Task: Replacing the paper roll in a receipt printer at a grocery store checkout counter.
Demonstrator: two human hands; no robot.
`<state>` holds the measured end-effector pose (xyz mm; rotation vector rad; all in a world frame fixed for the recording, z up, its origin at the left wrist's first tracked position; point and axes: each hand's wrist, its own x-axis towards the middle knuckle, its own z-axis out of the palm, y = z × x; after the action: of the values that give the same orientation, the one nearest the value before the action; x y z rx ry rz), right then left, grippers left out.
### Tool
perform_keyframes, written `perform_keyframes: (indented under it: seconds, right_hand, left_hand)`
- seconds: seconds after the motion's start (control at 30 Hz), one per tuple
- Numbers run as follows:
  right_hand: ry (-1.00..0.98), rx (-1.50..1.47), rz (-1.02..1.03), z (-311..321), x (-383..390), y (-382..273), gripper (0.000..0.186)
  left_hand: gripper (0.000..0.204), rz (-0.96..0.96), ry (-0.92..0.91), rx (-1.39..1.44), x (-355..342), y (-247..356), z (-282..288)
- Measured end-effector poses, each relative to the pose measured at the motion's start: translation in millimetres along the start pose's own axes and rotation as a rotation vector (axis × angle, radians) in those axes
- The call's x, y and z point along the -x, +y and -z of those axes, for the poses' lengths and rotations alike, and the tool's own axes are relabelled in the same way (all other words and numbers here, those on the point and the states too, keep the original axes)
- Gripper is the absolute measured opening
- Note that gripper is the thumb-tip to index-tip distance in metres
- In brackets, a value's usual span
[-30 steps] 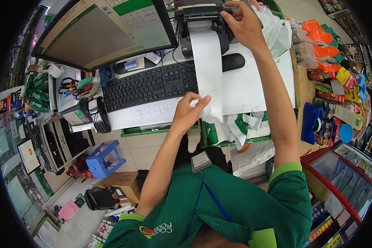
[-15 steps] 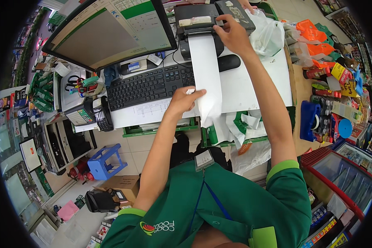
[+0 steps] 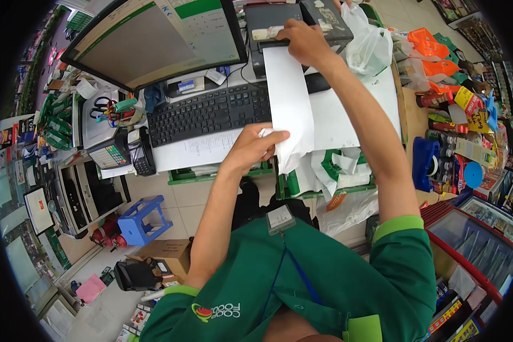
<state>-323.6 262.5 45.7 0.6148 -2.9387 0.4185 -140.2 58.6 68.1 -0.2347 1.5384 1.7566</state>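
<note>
A long white paper strip (image 3: 289,91) hangs from the black printer (image 3: 271,17) at the upper middle, over the desk's front edge. My left hand (image 3: 253,145) is closed on white paper beside the strip's lower part, with the thumb across it. My right hand (image 3: 305,43) grips the front of the printer's top cover with curled fingers, just above where the paper comes out. A black keyboard (image 3: 205,111) lies left of the strip on the white desk (image 3: 353,114).
A monitor (image 3: 154,40) stands upper left, near scissors and pens (image 3: 111,111). Right are white plastic bags (image 3: 362,43) and crowded goods (image 3: 450,154); another person's fingers (image 3: 342,4) show behind the printer. A green crate (image 3: 336,176) and blue stool (image 3: 142,222) are below.
The printer's cover has come down, and my right hand has moved left and slightly down with it. My left hand dipped left, then came back toward the strip's lower part.
</note>
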Motion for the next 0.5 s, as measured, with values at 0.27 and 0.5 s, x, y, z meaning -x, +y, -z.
perform_keyframes:
  seconds: [0.27, 0.5]
  right_hand:
    - [0.024, -0.123, 0.045, 19, 30, 2, 0.060]
    - [0.239, -0.413, 0.036, -1, 126, -42, 0.046]
  left_hand:
    - [0.031, -0.032, -0.027, 0.054, 8, 10, -6]
    - [0.037, -0.093, -0.036, 0.118, 15, 11, -19]
